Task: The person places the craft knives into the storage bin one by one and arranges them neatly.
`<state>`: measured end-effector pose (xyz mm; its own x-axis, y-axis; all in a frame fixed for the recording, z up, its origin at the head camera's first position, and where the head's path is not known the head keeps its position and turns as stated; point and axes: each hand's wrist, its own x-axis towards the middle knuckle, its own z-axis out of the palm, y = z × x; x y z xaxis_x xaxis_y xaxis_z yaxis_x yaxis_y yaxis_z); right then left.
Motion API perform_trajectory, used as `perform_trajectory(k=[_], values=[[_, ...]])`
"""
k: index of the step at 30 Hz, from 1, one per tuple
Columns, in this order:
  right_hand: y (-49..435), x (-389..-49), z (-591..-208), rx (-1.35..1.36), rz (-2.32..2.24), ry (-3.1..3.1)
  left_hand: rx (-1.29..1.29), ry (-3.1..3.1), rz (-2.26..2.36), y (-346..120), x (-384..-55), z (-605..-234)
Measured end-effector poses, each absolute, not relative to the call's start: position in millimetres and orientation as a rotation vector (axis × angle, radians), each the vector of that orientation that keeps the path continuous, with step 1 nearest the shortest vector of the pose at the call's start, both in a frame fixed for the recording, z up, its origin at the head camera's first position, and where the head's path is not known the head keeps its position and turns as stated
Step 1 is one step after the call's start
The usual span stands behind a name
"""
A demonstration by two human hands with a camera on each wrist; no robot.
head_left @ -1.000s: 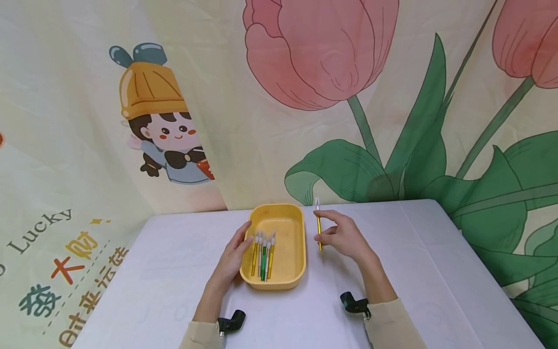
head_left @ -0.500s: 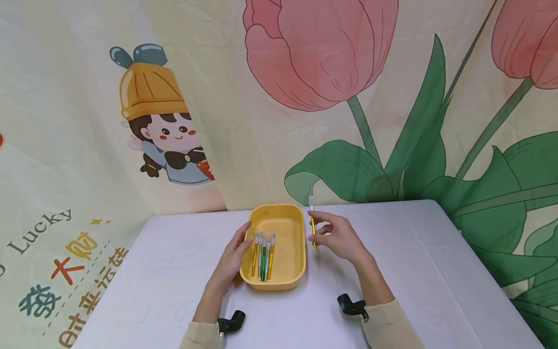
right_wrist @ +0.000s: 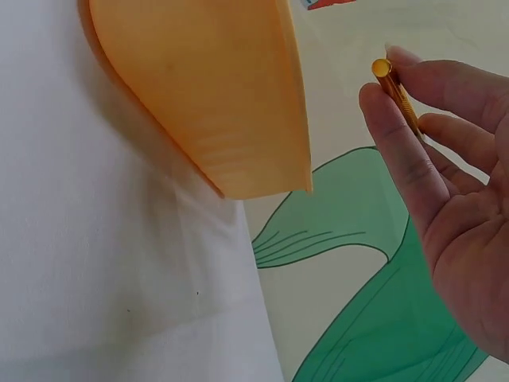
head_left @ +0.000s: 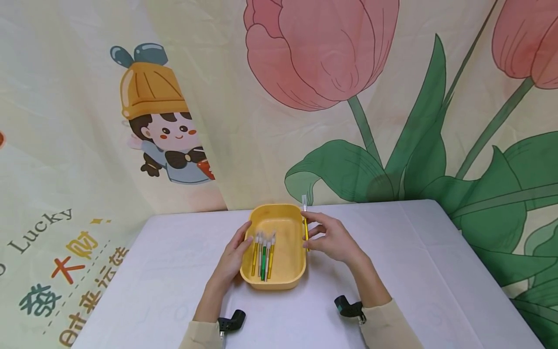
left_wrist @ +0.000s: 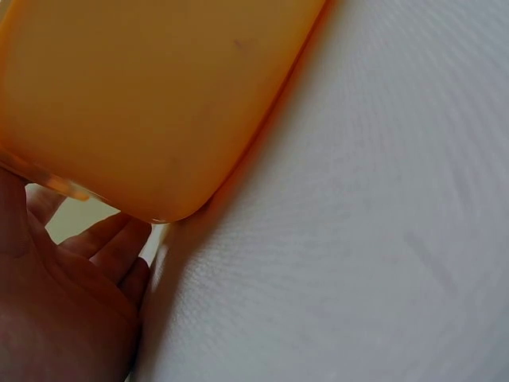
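My right hand (head_left: 333,237) pinches a gold-barrelled craft knife (head_left: 306,232) with a clear cap between thumb and fingers. It stands nearly upright at the right rim of the yellow tray (head_left: 289,261). In the right wrist view, the round end of the gold knife (right_wrist: 382,69) points towards the camera. Several slim knives (head_left: 263,259) with gold, silver and green barrels lie side by side in the left half of the tray. My left hand (head_left: 230,254) holds the tray's left side, thumb at the rim; in the left wrist view, its fingers (left_wrist: 119,247) are partly behind the tray.
A white cloth covers the table (head_left: 183,261). Behind it hangs a printed backdrop (head_left: 244,145) with tulips and a cartoon figure. Each wrist wears a small black camera; the right wrist camera (head_left: 348,307) is above the cloth.
My right hand has carried the gold craft knife leftward, from beside the tray to its right rim. The left hand and tray have stayed put.
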<state>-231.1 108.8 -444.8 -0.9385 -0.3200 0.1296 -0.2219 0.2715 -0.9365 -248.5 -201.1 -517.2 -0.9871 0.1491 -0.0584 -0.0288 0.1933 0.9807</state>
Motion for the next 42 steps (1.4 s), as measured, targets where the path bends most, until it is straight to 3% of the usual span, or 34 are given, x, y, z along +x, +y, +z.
perform_trajectory(k=[42], values=[[75.2, -226.6, -451.1, -0.571, -1.711, 2.537, 0.101, 2.301, 1.922, -201.4, -250.6, -519.2]])
